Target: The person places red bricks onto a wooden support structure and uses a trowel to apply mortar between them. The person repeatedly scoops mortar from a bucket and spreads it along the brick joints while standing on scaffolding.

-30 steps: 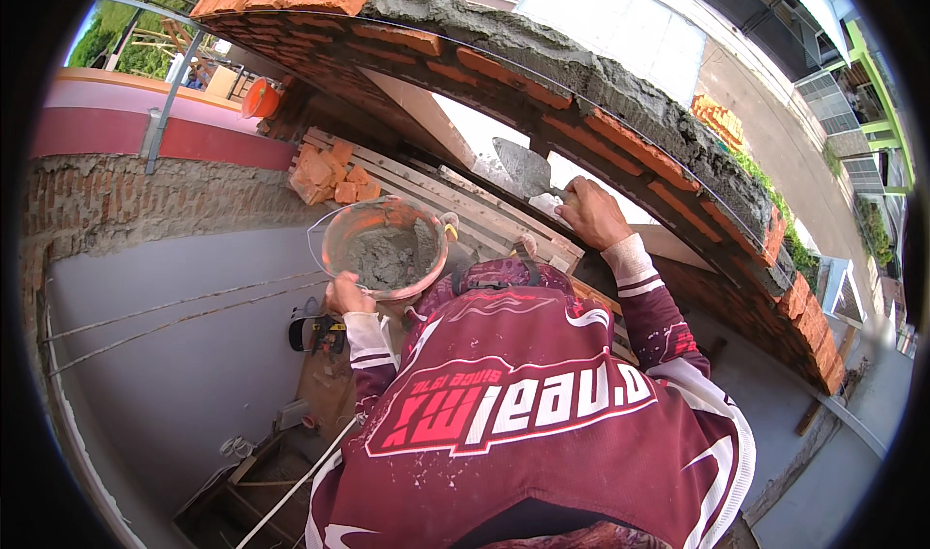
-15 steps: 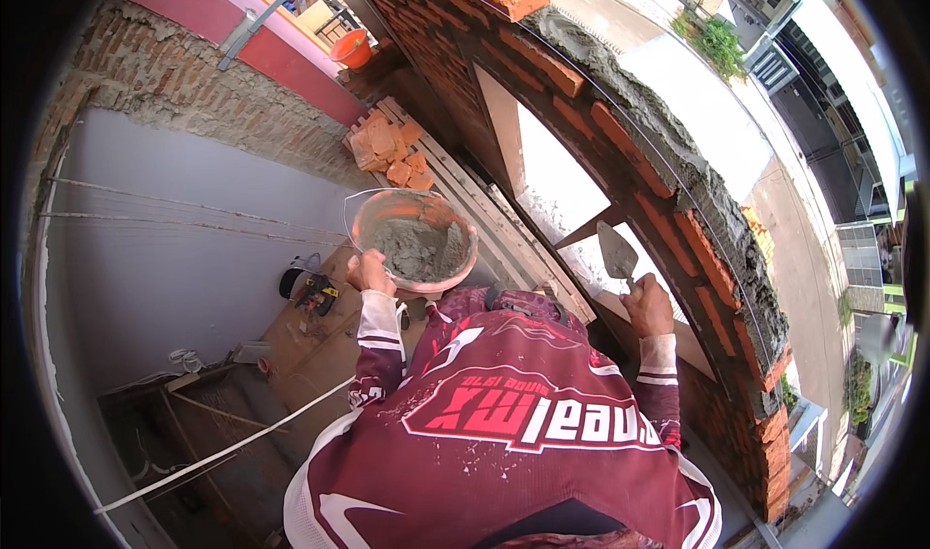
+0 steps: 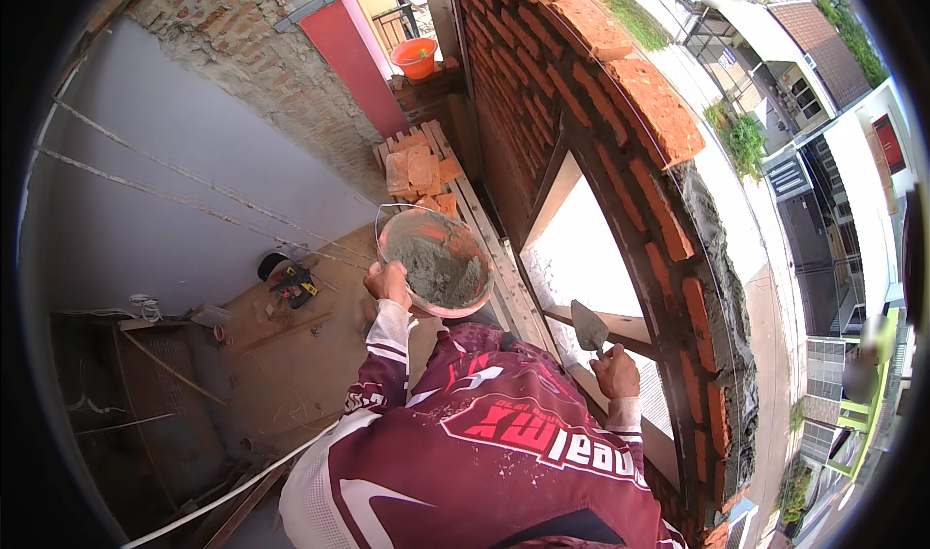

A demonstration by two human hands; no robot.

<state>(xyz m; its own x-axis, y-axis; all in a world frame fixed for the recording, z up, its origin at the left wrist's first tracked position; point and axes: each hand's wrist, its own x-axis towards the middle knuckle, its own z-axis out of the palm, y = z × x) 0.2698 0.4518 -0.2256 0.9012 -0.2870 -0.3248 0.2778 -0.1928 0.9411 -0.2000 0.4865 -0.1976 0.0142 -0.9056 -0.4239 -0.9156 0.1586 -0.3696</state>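
Observation:
My left hand (image 3: 389, 283) is closed over the near left rim of an orange bucket (image 3: 423, 222). Grey wet mortar (image 3: 444, 270) partly fills the bucket, and its wire handle stands up at the far left. My right hand (image 3: 616, 373) grips the handle of a pointed trowel (image 3: 588, 326), held beside the brick wall (image 3: 620, 191) with its mortar-smeared blade pointing away from me. Along the wall top, bricks (image 3: 659, 108) lie in the far part. A bed of mortar (image 3: 722, 288) covers the nearer part, with a string line running beside it.
Planks (image 3: 492, 283) run beside the wall under a pile of loose bricks (image 3: 418, 169). Another orange bucket (image 3: 415, 57) stands at the back. Rods (image 3: 203, 200) cross the left side above a lower floor, where a power tool (image 3: 293, 283) lies. Beyond the wall is a street.
The whole view has shifted and turned, showing more laid bricks along the wall top. My right hand with the trowel appears lower and nearer the bucket. My left hand keeps its hold.

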